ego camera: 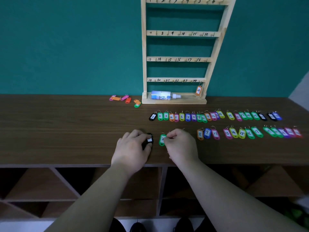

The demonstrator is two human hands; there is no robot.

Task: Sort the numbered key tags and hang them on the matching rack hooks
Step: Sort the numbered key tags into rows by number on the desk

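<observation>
A wooden rack (pixel 179 33) with hooks numbered 1 to 24 stands against the teal wall. An orange tag 24 (pixel 198 90) hangs on its last hook. Two rows of numbered key tags lie on the brown table (pixel 66 128): a far row (pixel 194 116) starting at 1 and a near row (pixel 215 133). My left hand (pixel 133 148) grips a black tag (pixel 149 141) near the table's front edge. My right hand (pixel 179 144) pinches a green tag (pixel 162 139) lying just right of the black one. Any tags beneath my right hand are hidden.
A small spray bottle (pixel 164 95) lies on the rack's base. Several loose tags (pixel 124 99) without visible numbers lie left of the rack. Open wooden shelf compartments (pixel 66 185) sit below the table's front edge.
</observation>
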